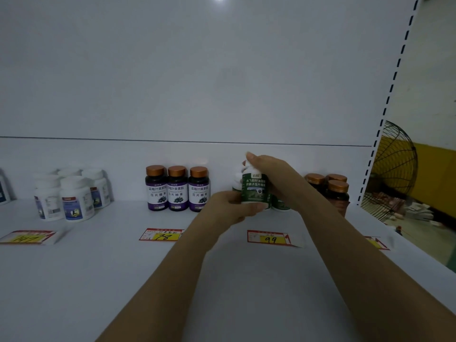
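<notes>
Both my hands grip the green bottle [255,191]: left hand [227,208] at its bottom, right hand [271,174] over its top. It is held up just behind the 99 price tag [270,239]. I have not set it down yet.

The green bottle [254,191] looks like smooth white plastic under a glossy printed label. The purple bottles [177,191] are dark shiny plastic with coppery, metallic-looking caps [177,171], like the brown bottles [338,193]. The white bottles [76,201] look matt. The shelf [123,267] is smooth painted metal, the price tags [267,239] paper, the fan [397,169] grille black wire.
</notes>
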Available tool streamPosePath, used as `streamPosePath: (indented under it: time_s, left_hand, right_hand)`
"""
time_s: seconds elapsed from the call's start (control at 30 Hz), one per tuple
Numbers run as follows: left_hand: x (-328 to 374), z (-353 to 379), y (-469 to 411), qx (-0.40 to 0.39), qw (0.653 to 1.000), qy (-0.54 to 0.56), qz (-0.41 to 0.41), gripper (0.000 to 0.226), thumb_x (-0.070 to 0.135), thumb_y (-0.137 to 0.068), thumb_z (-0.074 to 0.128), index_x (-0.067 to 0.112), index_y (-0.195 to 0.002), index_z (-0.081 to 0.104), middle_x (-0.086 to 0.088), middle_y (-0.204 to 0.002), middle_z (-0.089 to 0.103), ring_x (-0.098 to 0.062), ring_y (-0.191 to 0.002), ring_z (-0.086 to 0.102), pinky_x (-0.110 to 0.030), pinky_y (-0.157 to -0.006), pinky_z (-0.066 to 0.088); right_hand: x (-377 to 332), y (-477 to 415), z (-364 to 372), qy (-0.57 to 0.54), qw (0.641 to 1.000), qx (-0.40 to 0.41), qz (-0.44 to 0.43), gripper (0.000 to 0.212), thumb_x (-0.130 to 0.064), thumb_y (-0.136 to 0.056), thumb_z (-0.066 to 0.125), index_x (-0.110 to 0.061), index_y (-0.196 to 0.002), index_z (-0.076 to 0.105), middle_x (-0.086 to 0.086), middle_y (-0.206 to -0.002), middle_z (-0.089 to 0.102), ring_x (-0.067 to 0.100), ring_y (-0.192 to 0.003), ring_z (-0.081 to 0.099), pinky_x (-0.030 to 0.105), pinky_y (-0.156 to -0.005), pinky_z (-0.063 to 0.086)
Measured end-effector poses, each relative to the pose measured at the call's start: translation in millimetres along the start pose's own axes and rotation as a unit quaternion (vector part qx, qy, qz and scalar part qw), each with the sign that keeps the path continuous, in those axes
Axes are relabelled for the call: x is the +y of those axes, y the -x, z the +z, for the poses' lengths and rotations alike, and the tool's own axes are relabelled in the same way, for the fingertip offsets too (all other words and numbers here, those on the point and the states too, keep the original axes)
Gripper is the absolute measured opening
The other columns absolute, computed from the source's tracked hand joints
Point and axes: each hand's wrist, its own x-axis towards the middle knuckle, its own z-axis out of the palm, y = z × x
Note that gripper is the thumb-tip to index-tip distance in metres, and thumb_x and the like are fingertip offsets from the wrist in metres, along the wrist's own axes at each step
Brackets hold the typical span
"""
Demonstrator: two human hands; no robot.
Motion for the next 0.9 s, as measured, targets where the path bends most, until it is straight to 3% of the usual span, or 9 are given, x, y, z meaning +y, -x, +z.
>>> streamPosePath:
  time_s: [0.13, 0.33, 0.47, 0.7, 0.9]
  left_hand:
    - [-0.8, -1.8, 1.3, -0.039, 0.999, 0.021, -0.017, 0.027, 0.025, -0.078, 0.074, 0.018, -0.101, 0.064, -0.003, -0.106, 0.071, -0.013, -0.099, 0.066, -0.029, -0.095, 0.05]
    - [-2.0, -3.2, 0.1, -0.044, 0.999, 0.021, -0.011, 0.038, 0.023, -0.079, 0.074, 0.013, -0.114, 0.064, -0.002, -0.108, 0.071, -0.013, -0.102, 0.066, -0.031, -0.098, 0.049]
    - [-2.2, -4.0, 0.0, -0.038, 0.999, 0.021, -0.005, 0.031, 0.021, -0.078, 0.075, 0.017, -0.107, 0.066, -0.002, -0.106, 0.071, -0.012, -0.103, 0.065, -0.03, -0.098, 0.049]
    - [-3.2, -4.6, -1.5, -0.027, 1.0, 0.015, -0.002, 0.041, 0.023, -0.075, 0.077, 0.015, -0.113, 0.066, 0.0, -0.109, 0.071, -0.013, -0.105, 0.064, -0.032, -0.099, 0.048]
    - [-0.8, -4.7, -2.2, -0.009, 1.0, 0.023, 0.009, 0.033, 0.021, -0.074, 0.078, 0.02, -0.105, 0.067, 0.001, -0.108, 0.071, -0.013, -0.104, 0.064, -0.03, -0.096, 0.05]
  right_hand:
    - [1.8, 2.4, 0.5, -0.052, 0.998, -0.023, 0.007, 0.056, -0.055, -0.074, 0.066, -0.01, -0.108, 0.066, 0.018, -0.107, 0.069, 0.036, -0.101, 0.066, 0.054, -0.095, 0.05]
    - [0.1, 5.8, -5.2, -0.107, 0.993, -0.042, 0.01, 0.046, -0.041, -0.094, 0.054, -0.004, -0.12, 0.06, 0.022, -0.118, 0.064, 0.04, -0.112, 0.06, 0.05, -0.099, 0.048]
    - [0.9, 7.8, -8.4, -0.129, 0.99, -0.051, 0.006, 0.045, -0.039, -0.095, 0.051, -0.004, -0.122, 0.059, 0.022, -0.122, 0.061, 0.04, -0.116, 0.057, 0.049, -0.1, 0.048]
    - [-0.5, 11.1, -8.6, -0.134, 0.99, -0.044, -0.002, 0.042, -0.037, -0.095, 0.052, -0.005, -0.121, 0.06, 0.022, -0.124, 0.06, 0.039, -0.116, 0.058, 0.046, -0.099, 0.049]
    - [-1.6, 13.6, -10.5, -0.106, 0.993, -0.056, -0.012, 0.047, -0.041, -0.093, 0.054, -0.004, -0.121, 0.058, 0.022, -0.122, 0.06, 0.038, -0.115, 0.058, 0.046, -0.099, 0.049]
